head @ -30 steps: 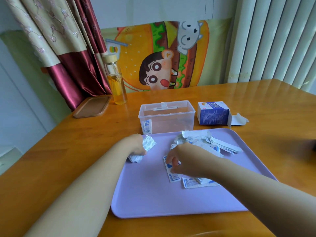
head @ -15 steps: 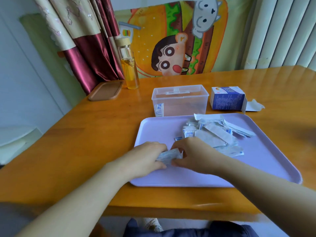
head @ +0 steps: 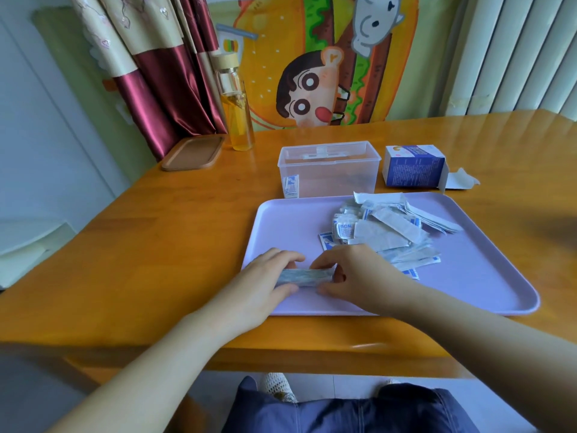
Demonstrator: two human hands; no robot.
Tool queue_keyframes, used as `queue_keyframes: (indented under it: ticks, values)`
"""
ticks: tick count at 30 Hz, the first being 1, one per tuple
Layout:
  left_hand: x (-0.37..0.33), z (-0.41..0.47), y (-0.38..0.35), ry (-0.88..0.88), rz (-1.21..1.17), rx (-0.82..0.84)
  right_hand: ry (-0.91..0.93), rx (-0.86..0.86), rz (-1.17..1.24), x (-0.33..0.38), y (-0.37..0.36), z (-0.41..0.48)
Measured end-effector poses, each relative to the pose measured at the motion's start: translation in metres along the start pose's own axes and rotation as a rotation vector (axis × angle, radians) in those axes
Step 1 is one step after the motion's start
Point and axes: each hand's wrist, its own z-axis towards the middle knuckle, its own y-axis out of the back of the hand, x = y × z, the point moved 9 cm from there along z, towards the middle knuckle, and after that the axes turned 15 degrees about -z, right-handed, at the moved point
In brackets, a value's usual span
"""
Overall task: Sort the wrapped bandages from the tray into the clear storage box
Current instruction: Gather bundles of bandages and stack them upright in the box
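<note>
A lilac tray (head: 487,276) lies on the wooden table with a heap of wrapped bandages (head: 384,232) on its far right part. Over the tray's near left corner, my left hand (head: 265,285) and my right hand (head: 359,276) hold a small stack of wrapped bandages (head: 303,276) between them, one hand at each end, fingers curled round it. Behind the tray stands the clear storage box (head: 331,170), open at the top, with one bandage upright against its front left wall.
A blue and white bandage carton (head: 415,165) lies open to the right of the box. At the back left stand a glass bottle of yellow liquid (head: 235,110) and a brown lid (head: 193,153). The table's near edge is close below my forearms.
Both hands came together at the tray's near left corner, and the bandages that each held now form one stack between them. The camera has pulled back and tilted down.
</note>
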Motion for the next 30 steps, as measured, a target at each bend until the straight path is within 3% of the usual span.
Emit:
queue_keyframes:
  ticks: [9, 16, 18, 23, 26, 30]
  values:
    - [-0.002, 0.001, -0.006, -0.003, -0.006, -0.01, -0.015, -0.01, 0.01, 0.0, 0.001, -0.001]
    - [0.002, 0.009, -0.014, 0.02, 0.229, 0.067, 0.01, -0.047, -0.021, 0.005, 0.009, 0.009]
    - [-0.002, 0.016, -0.001, 0.029, 0.182, 0.032, 0.005, -0.098, 0.0, 0.005, 0.026, 0.017]
    - [-0.028, 0.045, 0.053, 0.003, -0.104, -0.195, -0.082, -0.237, 0.416, -0.005, 0.078, 0.047]
    - [-0.046, 0.066, 0.077, -0.045, -0.131, -0.26, -0.096, -0.192, 0.58, -0.006, 0.084, 0.07]
    - [-0.057, 0.097, 0.097, -0.075, -0.141, -0.294, -0.171, -0.271, 0.772, -0.017, 0.096, 0.1]
